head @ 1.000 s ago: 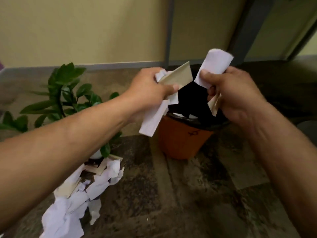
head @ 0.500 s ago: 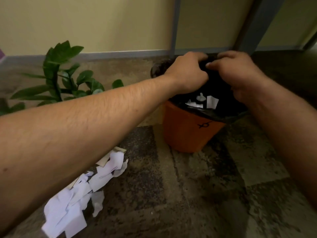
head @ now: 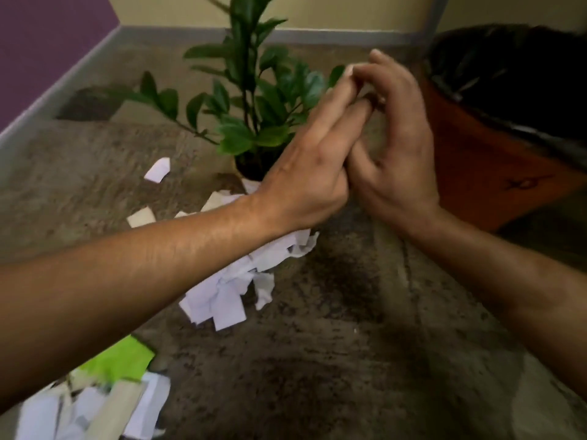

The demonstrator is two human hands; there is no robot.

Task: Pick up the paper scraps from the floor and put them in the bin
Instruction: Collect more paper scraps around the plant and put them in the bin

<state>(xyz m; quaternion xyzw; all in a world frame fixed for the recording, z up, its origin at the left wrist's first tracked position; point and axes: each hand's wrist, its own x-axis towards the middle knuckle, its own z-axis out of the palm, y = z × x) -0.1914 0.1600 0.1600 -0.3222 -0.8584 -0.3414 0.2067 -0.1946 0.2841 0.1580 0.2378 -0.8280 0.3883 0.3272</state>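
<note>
- Your left hand (head: 305, 182) and right hand (head: 397, 147) have left the orange plastic bin with the black liner (head: 495, 160) and now meet palm to palm, fingers extended, holding nothing.
- The handful carried a second ago is in the bin.
- White paper scraps (head: 241, 281) remain heaped on the stone floor (head: 333, 360) beside the green potted plant (head: 254, 100).
- Reach for that heap next.

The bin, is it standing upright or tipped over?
Upright. The orange bin stands on the floor at the right, its black-lined mouth facing up. How full it is cannot be told: the inside is dark.
</note>
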